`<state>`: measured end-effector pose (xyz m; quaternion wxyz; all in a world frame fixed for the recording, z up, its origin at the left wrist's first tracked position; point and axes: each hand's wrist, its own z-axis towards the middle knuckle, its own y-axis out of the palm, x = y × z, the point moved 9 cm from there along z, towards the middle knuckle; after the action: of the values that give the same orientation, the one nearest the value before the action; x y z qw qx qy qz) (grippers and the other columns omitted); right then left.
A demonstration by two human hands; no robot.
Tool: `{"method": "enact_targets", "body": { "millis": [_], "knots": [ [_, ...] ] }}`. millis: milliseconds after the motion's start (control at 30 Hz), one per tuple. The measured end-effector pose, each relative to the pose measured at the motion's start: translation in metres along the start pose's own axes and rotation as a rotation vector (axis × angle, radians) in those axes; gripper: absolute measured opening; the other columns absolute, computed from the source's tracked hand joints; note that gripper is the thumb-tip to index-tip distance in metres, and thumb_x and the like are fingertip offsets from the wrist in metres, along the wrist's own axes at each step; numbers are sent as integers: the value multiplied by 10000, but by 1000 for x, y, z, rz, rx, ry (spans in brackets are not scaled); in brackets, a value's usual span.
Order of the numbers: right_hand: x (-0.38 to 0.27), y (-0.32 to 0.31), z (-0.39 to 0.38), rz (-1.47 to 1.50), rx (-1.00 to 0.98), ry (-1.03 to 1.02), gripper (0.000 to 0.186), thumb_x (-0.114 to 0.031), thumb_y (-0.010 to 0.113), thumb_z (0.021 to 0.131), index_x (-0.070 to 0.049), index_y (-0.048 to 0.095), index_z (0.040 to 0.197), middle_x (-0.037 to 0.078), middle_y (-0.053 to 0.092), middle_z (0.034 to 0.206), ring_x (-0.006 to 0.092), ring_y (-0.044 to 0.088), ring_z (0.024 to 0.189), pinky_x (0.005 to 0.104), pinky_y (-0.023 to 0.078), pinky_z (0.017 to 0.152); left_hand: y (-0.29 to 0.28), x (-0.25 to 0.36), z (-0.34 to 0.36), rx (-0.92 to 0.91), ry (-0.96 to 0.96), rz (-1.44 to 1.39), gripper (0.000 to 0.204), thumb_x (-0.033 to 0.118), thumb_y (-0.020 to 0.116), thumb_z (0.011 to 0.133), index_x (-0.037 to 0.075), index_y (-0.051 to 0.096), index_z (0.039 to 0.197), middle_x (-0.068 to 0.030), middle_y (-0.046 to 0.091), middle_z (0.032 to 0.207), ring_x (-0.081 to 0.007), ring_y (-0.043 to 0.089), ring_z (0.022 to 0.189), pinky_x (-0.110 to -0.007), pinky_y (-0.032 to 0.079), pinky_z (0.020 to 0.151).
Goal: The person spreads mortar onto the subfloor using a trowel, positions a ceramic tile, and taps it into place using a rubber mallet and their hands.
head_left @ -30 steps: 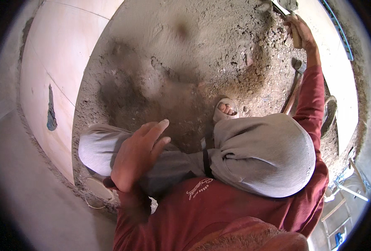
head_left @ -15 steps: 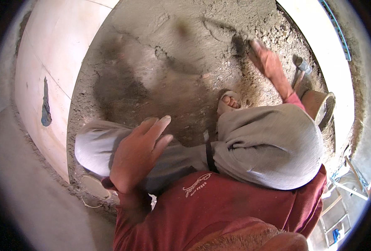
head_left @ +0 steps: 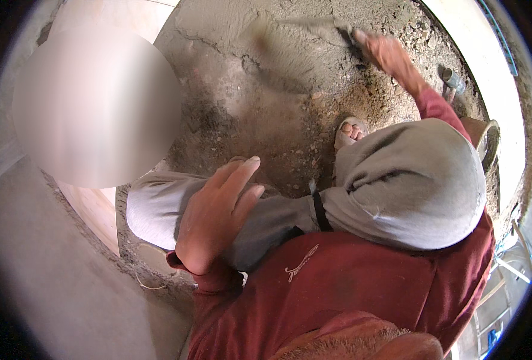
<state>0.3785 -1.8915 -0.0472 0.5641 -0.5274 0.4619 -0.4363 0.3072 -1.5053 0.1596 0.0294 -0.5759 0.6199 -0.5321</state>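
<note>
Wet grey mortar (head_left: 218, 27) is spread over the ground at the far side. My right hand (head_left: 389, 55) reaches out to it, closed round the handle of a trowel. The thin blade of the trowel (head_left: 314, 23) points left, low over or touching the mortar; motion blur hides which. My left hand (head_left: 215, 210) hangs over my left leg with its fingers stretched out and nothing in them. Both my legs, in grey trousers (head_left: 410, 180), are bent, and a sandalled foot (head_left: 351, 131) stands on the rough ground.
A hammer (head_left: 453, 81) lies at the right, with a bucket (head_left: 491, 144) beside my right knee. Pale slabs (head_left: 506, 60) border the mortar bed on the right, and more lie at the left, partly hidden by a blurred round patch (head_left: 98, 108). Gravelly rubble (head_left: 419, 36) lines the right edge.
My right hand has moved the trowel farther out across the mortar, and its arm is more extended. The whole view has shifted slightly. My left hand keeps its pose. A blurred patch now covers the left slabs.
</note>
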Motion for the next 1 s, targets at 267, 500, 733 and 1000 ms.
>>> {"method": "enact_targets", "body": {
  "millis": [267,500,733,1000],
  "knots": [
    [-40,-18,-40,-73,-39,-180,363,-108,565,987,-177,497,1338,107,668,888,190,594,543,295,532,431,10,3,16,-62,63,23,403,290,585,993,68,566,1329,-183,640,1228,-391,626,1100,-451,519,913],
    [-80,-78,155,134,103,-47,321,-337,440,1031,-92,647,1031,194,701,891,367,704,797,488,551,677,9,3,29,-72,-30,30,391,259,583,1003,37,583,1325,-221,654,1232,-409,620,1143,-448,496,965],
    [-89,-30,159,151,50,-195,330,-357,453,1026,-91,638,1091,176,700,866,378,696,798,489,553,677,6,-12,22,-16,-146,-32,382,212,614,995,35,602,1333,-219,654,1261,-398,626,1165,-417,492,986],
    [-56,-47,-26,28,110,-297,460,-381,292,1113,-21,579,1112,143,485,639,271,471,533,402,440,544,10,-11,41,-85,-24,-54,400,253,605,993,32,595,1327,-204,645,1275,-385,617,1174,-427,490,1001]
  ]
}}
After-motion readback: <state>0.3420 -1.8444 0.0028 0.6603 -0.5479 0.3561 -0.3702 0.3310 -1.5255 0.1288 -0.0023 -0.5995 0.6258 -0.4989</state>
